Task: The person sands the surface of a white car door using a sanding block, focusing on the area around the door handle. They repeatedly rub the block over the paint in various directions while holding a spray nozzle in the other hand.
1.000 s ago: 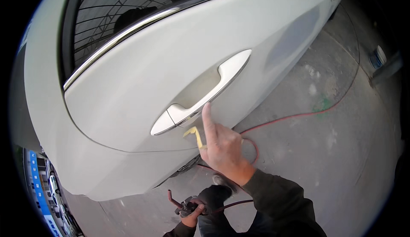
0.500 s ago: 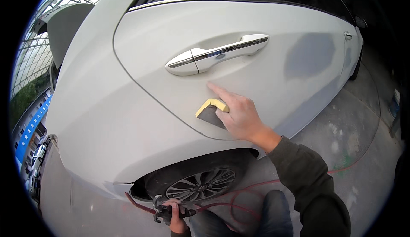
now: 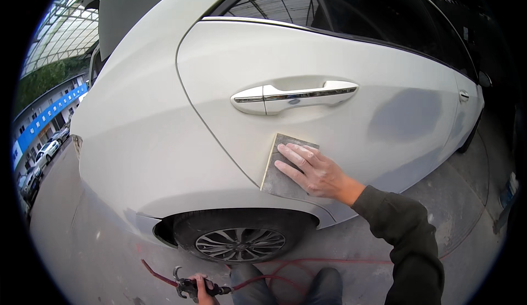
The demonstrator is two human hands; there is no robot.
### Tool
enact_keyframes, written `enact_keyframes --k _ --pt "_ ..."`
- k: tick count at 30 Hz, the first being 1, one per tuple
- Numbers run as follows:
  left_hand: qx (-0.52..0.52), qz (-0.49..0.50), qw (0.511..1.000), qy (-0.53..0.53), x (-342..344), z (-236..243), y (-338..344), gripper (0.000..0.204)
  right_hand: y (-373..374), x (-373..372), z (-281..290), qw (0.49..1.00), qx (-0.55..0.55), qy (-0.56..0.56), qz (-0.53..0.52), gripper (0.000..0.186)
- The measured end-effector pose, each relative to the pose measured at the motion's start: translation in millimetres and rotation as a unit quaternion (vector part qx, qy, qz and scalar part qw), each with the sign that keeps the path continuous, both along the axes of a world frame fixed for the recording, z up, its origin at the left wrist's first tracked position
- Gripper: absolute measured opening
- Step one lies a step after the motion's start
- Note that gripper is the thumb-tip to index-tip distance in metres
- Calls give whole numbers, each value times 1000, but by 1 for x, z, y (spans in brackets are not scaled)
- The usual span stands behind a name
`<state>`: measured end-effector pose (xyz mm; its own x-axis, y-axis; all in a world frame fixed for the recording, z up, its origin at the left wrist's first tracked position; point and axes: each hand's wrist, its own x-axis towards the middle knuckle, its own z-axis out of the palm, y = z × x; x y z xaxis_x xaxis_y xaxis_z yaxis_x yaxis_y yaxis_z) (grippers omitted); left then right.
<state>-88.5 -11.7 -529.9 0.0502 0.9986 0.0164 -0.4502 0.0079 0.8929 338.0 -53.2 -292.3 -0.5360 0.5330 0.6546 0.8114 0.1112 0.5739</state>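
My right hand (image 3: 314, 172) lies with its fingers stretched across the back of a thin grey sanding pad (image 3: 276, 180) with a pale yellow edge. The pad is against the white rear door (image 3: 329, 126), below the door handle (image 3: 294, 97) and beside the curved seam. Whitish dust coats the fingertips. Low at the bottom edge, my left hand (image 3: 204, 291) grips a dark air blow gun (image 3: 188, 287) with red tubing at its front end and a red hose at its back.
The rear wheel (image 3: 241, 243) sits under the arch. Dull grey patches (image 3: 405, 115) mark the door. Behind the gun, the red hose (image 3: 351, 260) loops over the concrete floor (image 3: 110, 244). A raised tailgate (image 3: 129, 19) stands at the far left, near parked cars (image 3: 49, 150).
The sanding pad, bent in my right hand with the index finger on the door, now lies flat on the door under my fingers. The view has shifted; the left hand still holds the gun.
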Motion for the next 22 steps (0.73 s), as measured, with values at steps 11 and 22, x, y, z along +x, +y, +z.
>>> enact_keyframes --k 11,22 --pt "24 -10 1000 8 49 40 -13 11 -1 15 95 993 -5 -119 1 40" --pt "17 4 999 48 49 15 18 17 19 13 106 975 -8 -212 -66 46"
